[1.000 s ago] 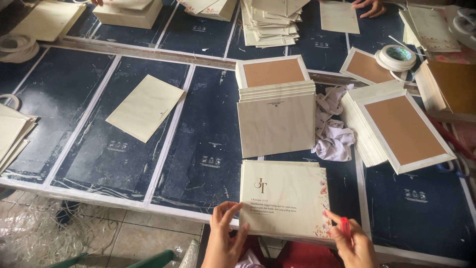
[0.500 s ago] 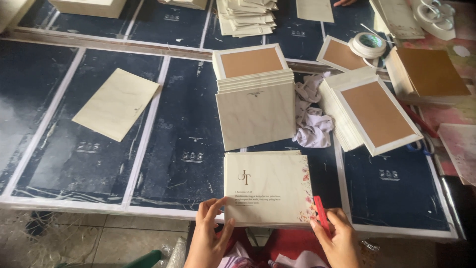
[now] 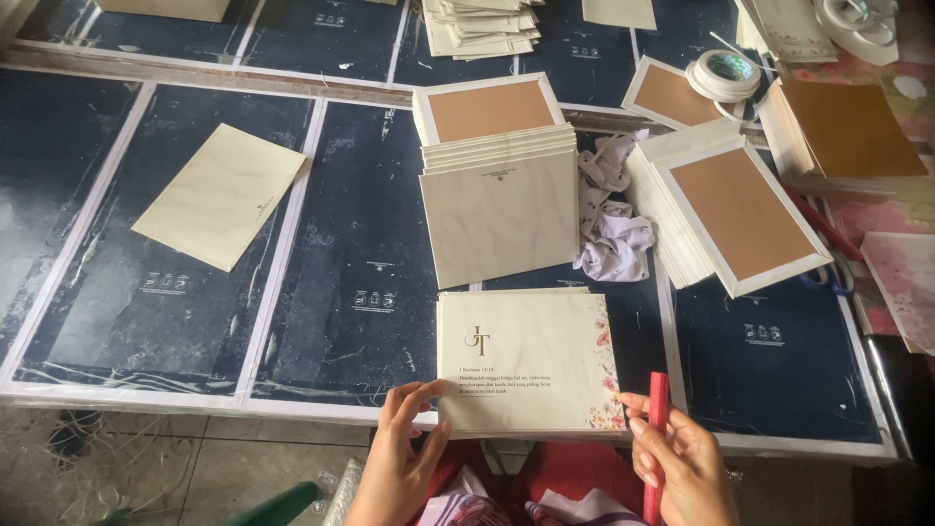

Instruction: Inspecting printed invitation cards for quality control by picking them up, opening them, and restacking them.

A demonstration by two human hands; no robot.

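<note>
1. The dark table [image 3: 351, 244] is filling most of the view, with white strips dividing its surface into panels.
2. A stack of brown-faced boards [image 3: 735, 209] is lying tilted at the right, and a second stack [image 3: 499, 195] is sitting at the centre, with a plain cream sheet leaning on its near side.
3. The card [image 3: 531, 362], cream with a floral right edge and gold lettering, is lying flat at the table's near edge, just below the centre stack.
4. A loose envelope [image 3: 222, 195] is lying well apart to the left.
5. A crumpled white cloth [image 3: 614, 219] is sitting between the two stacks.
6. The left hand [image 3: 401, 458] is touching the card's lower left corner, its fingers spread apart and not clamping anything.
7. The right hand [image 3: 682, 468] is sitting just beside the card's lower right corner, its fingers closing around a red stick [image 3: 658, 429] held upright.
8. A tape roll [image 3: 726, 73] is resting at the far right.
</note>
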